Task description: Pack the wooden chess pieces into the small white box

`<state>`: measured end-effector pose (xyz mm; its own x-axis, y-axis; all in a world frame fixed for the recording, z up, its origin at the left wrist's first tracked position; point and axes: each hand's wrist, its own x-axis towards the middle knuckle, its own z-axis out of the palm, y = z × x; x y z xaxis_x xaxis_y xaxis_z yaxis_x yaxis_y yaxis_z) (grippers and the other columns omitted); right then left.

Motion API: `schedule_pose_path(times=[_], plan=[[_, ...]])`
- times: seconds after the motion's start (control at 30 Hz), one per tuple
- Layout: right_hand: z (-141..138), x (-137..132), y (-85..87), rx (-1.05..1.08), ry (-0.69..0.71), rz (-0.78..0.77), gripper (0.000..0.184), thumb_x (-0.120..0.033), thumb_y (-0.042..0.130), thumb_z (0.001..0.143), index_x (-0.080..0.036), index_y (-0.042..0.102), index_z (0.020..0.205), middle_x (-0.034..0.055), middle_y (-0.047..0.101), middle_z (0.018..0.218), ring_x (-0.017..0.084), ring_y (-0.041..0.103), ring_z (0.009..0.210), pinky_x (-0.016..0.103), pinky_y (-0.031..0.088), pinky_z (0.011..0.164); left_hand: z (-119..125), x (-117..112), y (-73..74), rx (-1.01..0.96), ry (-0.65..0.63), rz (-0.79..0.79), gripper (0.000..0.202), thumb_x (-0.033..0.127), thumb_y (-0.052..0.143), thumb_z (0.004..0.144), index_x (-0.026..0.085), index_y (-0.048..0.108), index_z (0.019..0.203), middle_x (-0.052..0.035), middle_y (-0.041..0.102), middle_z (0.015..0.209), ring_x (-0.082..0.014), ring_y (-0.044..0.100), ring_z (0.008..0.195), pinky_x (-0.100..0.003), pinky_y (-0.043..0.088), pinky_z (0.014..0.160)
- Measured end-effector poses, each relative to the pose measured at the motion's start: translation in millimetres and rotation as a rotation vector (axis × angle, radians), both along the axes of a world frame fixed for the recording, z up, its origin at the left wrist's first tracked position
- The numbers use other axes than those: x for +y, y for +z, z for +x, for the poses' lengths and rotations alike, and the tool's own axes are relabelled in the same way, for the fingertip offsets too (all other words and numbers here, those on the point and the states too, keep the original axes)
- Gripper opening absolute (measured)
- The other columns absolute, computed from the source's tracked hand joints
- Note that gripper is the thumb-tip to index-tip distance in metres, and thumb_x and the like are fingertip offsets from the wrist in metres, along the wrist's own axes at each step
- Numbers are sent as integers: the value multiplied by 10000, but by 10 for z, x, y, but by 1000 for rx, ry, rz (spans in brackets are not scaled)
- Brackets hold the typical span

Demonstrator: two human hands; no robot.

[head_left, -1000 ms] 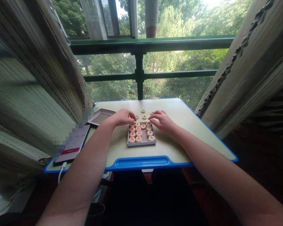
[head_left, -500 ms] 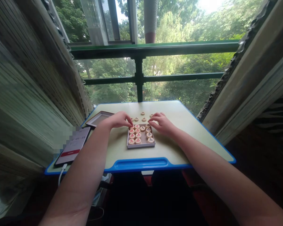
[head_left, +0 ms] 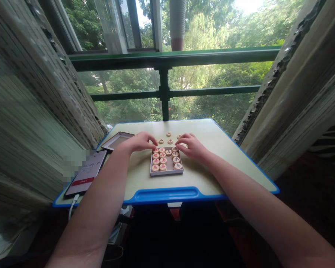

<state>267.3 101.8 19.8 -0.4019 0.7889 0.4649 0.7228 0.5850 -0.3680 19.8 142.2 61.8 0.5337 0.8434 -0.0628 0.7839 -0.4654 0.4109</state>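
A shallow white-rimmed box (head_left: 169, 173) holds several round wooden Chinese chess pieces, red-marked ones (head_left: 163, 160) in two columns on the left and dark-marked ones (head_left: 178, 166) on the right. Over its far left corner is my left hand (head_left: 139, 141), the thumb and a bent finger a little apart beside a red piece (head_left: 155, 150). My right hand (head_left: 194, 146) is at the far right corner with fingers spread, its thumb tip against or just beside a dark-marked piece (head_left: 175, 148). Loose pieces (head_left: 170, 142) lie beyond the box, some partly hidden by my right hand.
The box lid (head_left: 115, 140) lies at the table's left, behind my left forearm. A phone (head_left: 86, 171) with a timer and a white cable (head_left: 73, 204) rests on the left edge. The table (head_left: 212, 178) has a blue rim and front groove; a green railing (head_left: 164, 93) stands beyond.
My left fingertips have lifted slightly off the corner piece, and the loose piece seen beside them is now hidden. My right hand has barely moved. The view has shifted a little.
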Motion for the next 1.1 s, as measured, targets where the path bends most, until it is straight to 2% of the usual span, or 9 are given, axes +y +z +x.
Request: schedule_pose_path(times=[0.13,0.47,0.57,0.63,0.73,0.8,0.9,1.0,1.1], plan=[[-2,1,2,6,9,5,189,-280,541,819,-193,707,845,79,595,931,211,492,921,363,384,852,2,19,-16,11,-40,-36,269,406,617,638,213,725,791,-8,703,887,-170,600,821,-210,425,710],[-2,13,-20,-3,19,19,162,-269,567,797,-199,708,836,73,598,928,207,488,915,353,384,849,-7,29,-19,22,-9,-53,282,414,637,623,210,725,797,-10,700,874,-175,599,803,-221,417,697],[19,63,-48,-12,-39,17,181,-243,535,808,-201,704,856,69,600,939,206,494,914,353,382,867,0,1,-4,5,22,-42,299,408,638,635,205,722,839,-16,698,858,-165,591,762,-218,422,683],[55,119,-77,-25,-142,1,221,-205,497,816,-205,696,912,71,602,960,211,497,927,358,375,891,14,-4,-15,-27,41,-18,289,389,613,670,198,717,861,-23,698,853,-162,590,749,-221,430,694],[131,213,-130,-75,-321,-48,312,-191,453,829,-194,651,1070,96,596,1063,238,485,1009,377,350,946,36,48,-97,-66,92,81,264,339,553,728,186,711,873,-42,695,898,-177,600,793,-236,445,733],[178,266,-165,-117,-377,-85,375,-249,444,846,-176,584,1187,107,559,1188,263,455,1093,390,332,975,42,118,-190,-85,161,193,270,249,497,755,181,705,913,-56,683,982,-189,600,872,-244,447,783],[215,314,-209,-193,-307,-122,407,-322,397,880,-210,536,1246,75,511,1295,252,426,1173,390,312,1002,38,226,-340,-67,203,279,298,164,480,748,183,706,941,-72,659,1062,-204,593,942,-264,437,854],[220,330,-238,-230,-225,-129,393,-357,358,897,-250,553,1221,46,520,1298,225,441,1173,392,309,1004,35,288,-441,-68,171,234,281,152,505,735,200,719,911,-63,681,1009,-205,608,910,-262,454,829],[217,332,-246,-202,-221,-137,379,-368,347,899,-259,585,1174,25,548,1267,214,463,1143,386,311,999,42,310,-486,-101,174,222,267,165,529,732,197,717,919,-62,696,963,-206,618,871,-272,467,805]])
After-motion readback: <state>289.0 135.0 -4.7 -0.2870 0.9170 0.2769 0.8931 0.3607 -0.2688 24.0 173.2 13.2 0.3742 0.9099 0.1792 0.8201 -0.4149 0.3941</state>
